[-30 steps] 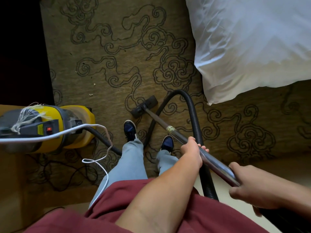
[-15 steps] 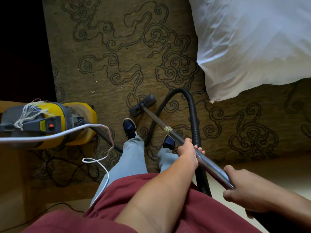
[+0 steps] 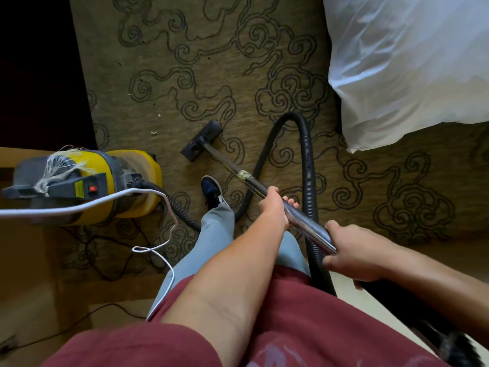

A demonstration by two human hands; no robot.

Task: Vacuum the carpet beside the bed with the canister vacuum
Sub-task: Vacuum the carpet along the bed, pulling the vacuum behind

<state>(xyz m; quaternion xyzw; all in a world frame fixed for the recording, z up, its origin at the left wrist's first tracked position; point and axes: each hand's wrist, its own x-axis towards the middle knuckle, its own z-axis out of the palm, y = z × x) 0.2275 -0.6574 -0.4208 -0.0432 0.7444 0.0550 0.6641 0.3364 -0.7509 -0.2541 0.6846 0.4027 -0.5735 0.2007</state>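
The floor head (image 3: 201, 140) sits flat on the carpet (image 3: 211, 83), just ahead of the shoe (image 3: 211, 190) and right beside the yellow canister (image 3: 127, 181). Both hands are clamped on the metal tube (image 3: 304, 221): left hand (image 3: 274, 207) farther down it, right hand (image 3: 354, 252) at the top end where the hose (image 3: 307, 165) joins. I'd say it's mid-job. A few pale crumbs (image 3: 154, 133) lie just past the head toward the canister, so that strip isn't done, and neither, as far as I can judge, is the patch nearer the bed (image 3: 410, 62). The canister's switch glows red.
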